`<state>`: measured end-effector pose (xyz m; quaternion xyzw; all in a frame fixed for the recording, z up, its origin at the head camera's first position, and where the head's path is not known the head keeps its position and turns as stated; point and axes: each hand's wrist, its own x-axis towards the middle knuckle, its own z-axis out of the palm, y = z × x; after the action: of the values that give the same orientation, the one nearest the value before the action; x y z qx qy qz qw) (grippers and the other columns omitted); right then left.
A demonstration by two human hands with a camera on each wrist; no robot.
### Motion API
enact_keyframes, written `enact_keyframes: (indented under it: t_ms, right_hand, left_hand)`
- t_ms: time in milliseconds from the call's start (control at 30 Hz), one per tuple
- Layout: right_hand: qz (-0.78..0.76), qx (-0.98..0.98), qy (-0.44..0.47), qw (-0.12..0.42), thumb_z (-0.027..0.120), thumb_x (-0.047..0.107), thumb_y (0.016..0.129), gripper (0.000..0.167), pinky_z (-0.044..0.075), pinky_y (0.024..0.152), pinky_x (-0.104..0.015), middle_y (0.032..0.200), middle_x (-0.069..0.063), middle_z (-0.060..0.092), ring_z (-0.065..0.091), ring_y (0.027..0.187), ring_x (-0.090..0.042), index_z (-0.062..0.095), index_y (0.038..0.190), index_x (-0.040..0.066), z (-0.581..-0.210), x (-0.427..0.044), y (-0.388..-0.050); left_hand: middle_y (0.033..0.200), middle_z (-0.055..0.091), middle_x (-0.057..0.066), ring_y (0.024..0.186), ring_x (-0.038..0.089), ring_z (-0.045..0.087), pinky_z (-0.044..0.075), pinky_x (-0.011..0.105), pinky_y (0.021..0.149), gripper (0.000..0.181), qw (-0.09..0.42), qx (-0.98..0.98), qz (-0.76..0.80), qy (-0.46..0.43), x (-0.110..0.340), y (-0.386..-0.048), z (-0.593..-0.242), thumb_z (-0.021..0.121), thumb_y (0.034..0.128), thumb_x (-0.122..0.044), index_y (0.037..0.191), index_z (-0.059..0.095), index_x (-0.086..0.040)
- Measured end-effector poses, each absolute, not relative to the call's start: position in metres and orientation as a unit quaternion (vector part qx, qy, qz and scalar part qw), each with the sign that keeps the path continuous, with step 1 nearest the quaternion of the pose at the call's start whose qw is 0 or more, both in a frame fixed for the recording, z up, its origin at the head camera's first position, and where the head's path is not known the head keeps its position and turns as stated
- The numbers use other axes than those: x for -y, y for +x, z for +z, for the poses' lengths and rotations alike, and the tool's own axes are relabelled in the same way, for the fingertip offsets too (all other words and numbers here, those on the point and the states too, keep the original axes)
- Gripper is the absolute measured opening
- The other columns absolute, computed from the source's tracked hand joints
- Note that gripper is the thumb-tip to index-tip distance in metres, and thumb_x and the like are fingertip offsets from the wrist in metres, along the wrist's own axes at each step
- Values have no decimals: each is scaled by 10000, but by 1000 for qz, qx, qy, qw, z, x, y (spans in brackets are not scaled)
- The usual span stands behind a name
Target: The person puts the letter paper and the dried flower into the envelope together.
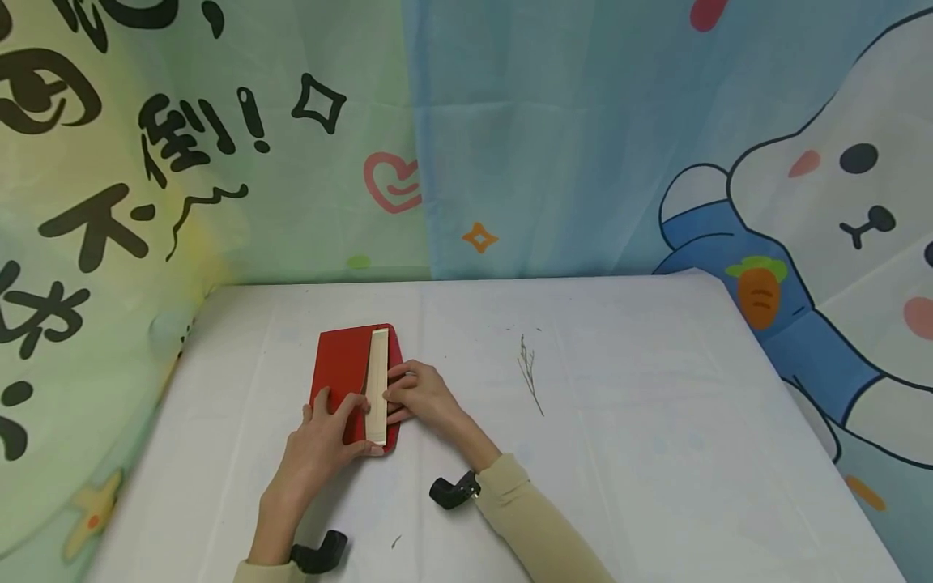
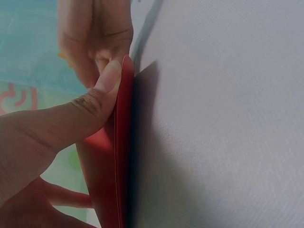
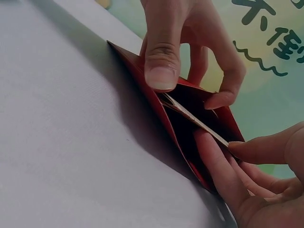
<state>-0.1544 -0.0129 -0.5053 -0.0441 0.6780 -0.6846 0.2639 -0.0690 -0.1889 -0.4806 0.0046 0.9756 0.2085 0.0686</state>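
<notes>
A red envelope (image 1: 341, 356) lies left of the table's middle, its mouth and flap on the right side. Out of that mouth sticks a cream strip of card or folded paper (image 1: 377, 380); the rest of it is hidden inside. My left hand (image 1: 309, 453) holds the envelope by its near edge and front, the thumb (image 2: 107, 83) on the edge. In the right wrist view the mouth gapes, with the cream card (image 3: 202, 124) between its red walls. My right hand (image 1: 430, 401) pinches the card's outer edge between thumb and fingers, some fingers reaching into the mouth.
A dried sprig (image 1: 530, 374) lies on the white tabletop (image 1: 656, 453) right of the hands. A tiny twig bit (image 1: 396, 541) is near the front. Behind the table hangs a printed cloth (image 1: 554, 162). Both wrists wear black camera mounts (image 1: 321, 552).
</notes>
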Motion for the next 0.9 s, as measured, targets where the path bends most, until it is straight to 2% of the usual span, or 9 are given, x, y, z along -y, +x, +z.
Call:
enact_keyframes:
  t_ms: [233,500,767,900]
  right_hand:
    - [-682,-682,-50,261,685,-37,935,340,634,667,-390,1014,-228,732,724,732,-204,549,1244,-77,-507,19,-154]
    - [-679,-684,-55,260,654,-26,945,302,634,666,-395,1015,-208,731,751,762,-254,564,1230,-69,-505,23,-152]
    - [-692,-669,-57,265,643,-49,940,319,635,680,-408,996,-203,710,723,732,-201,555,1242,-100,-506,28,-152]
    - [-691,-671,-59,263,658,-49,938,329,634,683,-421,1003,-230,717,748,762,-280,556,1246,-105,-507,30,-152]
  left_hand:
    - [1454,407,358,1254,640,466,574,644,775,629,68,-976,207,6,189,-69,-480,917,748,-382,1244,575,-205]
    - [1456,411,356,1244,648,473,566,651,758,606,69,-975,212,7,190,-69,-481,912,750,-403,1220,574,-224]
    - [1462,397,362,1216,631,485,564,649,739,628,78,-975,209,4,190,-70,-481,897,756,-423,1255,570,-226]
    - [1469,391,363,1213,605,492,562,644,737,643,78,-975,210,3,190,-70,-481,894,763,-421,1278,566,-220]
